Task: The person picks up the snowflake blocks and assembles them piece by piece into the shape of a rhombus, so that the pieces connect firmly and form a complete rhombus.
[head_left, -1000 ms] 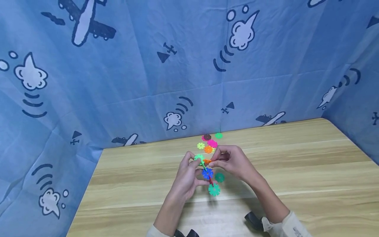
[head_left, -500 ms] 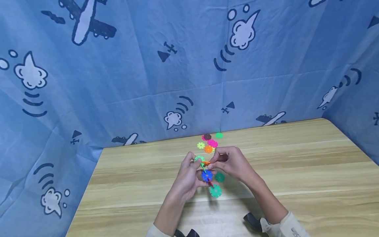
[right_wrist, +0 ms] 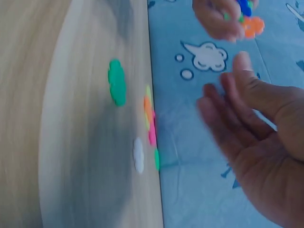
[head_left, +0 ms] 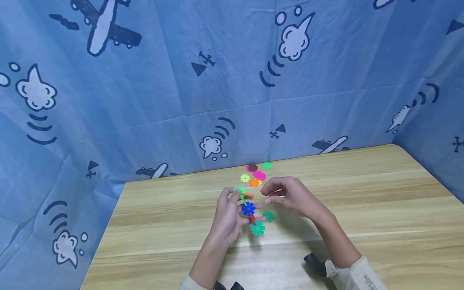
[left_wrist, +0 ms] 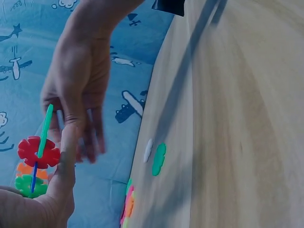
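Observation:
My left hand [head_left: 226,215] pinches a chain of interlocking notched plastic discs above the table, thumb on the bright green disc [head_left: 239,190] at its top. An orange disc [head_left: 248,195] juts rightward from the chain. Below come a blue disc [head_left: 248,209], a red disc [left_wrist: 39,152] and a teal green disc [head_left: 257,228] at the lower end. To the right of the chain, my right hand [head_left: 295,197] is held apart from it, fingers loosely bent and nothing between them. The right wrist view shows that hand's fingers [right_wrist: 228,118] relaxed, with bare space before them.
Loose discs lie toward the table's back edge: an orange disc [head_left: 254,183], a pink disc [head_left: 259,175], a yellow-green disc [head_left: 245,178], a dark brown disc [head_left: 253,167] and others. A teal disc [head_left: 268,216] and a white disc [right_wrist: 138,156] lie nearer. Blue patterned cloth [head_left: 163,100] walls the table.
My right hand has let go of the orange disc and drawn off to the right. That disc stays in the chain, which has shifted slightly left and up with my left hand.

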Available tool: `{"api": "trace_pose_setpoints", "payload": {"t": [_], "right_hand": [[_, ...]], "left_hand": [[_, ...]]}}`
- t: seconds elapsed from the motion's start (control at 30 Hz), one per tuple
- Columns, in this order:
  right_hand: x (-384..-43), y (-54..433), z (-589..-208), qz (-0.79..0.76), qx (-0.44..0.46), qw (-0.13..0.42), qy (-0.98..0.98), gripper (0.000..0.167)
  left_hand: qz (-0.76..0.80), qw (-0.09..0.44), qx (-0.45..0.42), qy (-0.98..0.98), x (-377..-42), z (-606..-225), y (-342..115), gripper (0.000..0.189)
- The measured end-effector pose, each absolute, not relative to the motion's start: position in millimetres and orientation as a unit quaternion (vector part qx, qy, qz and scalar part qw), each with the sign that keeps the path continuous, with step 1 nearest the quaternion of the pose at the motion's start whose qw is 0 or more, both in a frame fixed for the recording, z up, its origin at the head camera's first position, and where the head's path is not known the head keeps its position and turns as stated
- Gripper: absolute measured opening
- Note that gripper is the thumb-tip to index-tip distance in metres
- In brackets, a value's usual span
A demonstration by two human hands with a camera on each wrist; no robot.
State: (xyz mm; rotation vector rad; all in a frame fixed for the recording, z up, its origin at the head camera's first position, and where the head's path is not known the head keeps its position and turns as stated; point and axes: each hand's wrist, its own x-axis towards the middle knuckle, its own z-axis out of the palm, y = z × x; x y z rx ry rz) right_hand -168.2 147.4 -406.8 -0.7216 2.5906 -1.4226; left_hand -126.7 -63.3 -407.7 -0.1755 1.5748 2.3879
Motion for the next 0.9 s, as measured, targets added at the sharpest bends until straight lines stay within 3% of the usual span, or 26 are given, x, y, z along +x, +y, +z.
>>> {"api": "trace_pose_setpoints", "payload": {"t": [0.4,0.67,0.9], "right_hand": [[-172.1,160.2,-418.5,-0.332,-0.2,0.084,0.918,0.034],[-173.1,158.8,-428.8,-0.278,-0.175,0.102,0.939,0.022],[-173.4,160.1,-431.0,-0.298,-0.144,0.125,0.935,0.024]], "left_hand": [[0.815,0.168,-0.065,0.551,-126.5,-406.2,-65.2,0.033],[0.803,0.164,-0.078,0.568,-126.6,-406.8,-64.5,0.052],[0.787,0.158,-0.083,0.591,-126.3,-406.7,-63.6,0.068]]}}
